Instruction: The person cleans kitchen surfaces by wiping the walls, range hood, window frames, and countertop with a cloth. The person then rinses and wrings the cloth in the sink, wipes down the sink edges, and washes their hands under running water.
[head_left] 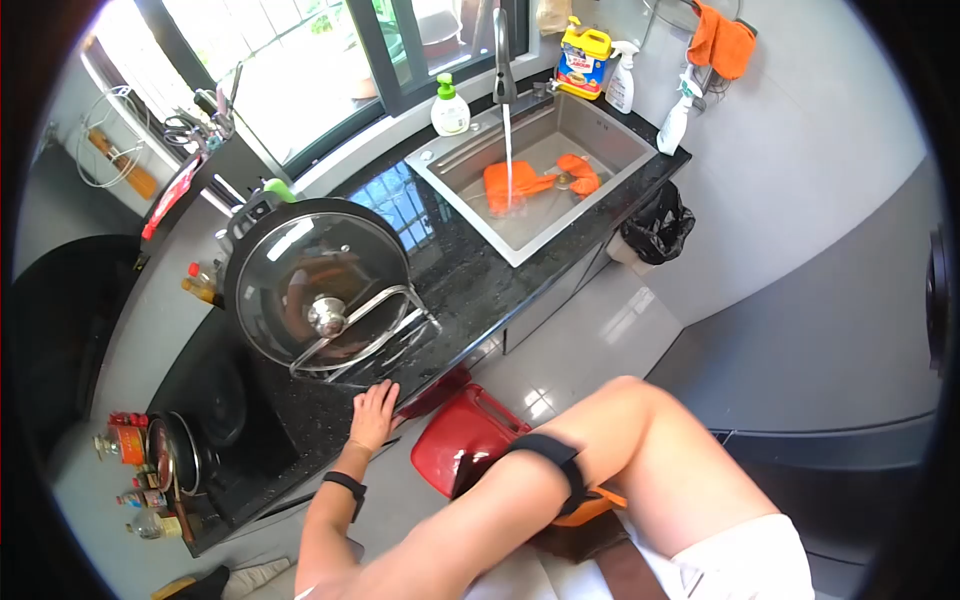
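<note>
My left hand [375, 412] lies on the front edge of the black countertop [465, 290], fingers stretched out and holding nothing. Just beyond it stands a wire lid rack [425, 320] beside a large wok with a glass lid [290, 260]. A black band circles my left forearm. My right arm [490, 500] is bent across my body, blurred, with a black band around it; its hand cannot be made out. In the sink [630, 150], orange gloves [510, 185] lie under water running from the faucet [502, 85].
A red bin [460, 440] stands below the counter edge, near my arms. Several bottles, among them a green-topped pump bottle [450, 107] and a yellow jug [582, 60], surround the sink. A black-lined trash bin [655, 230] is right of the cabinet. A pan [175, 455] sits at the left.
</note>
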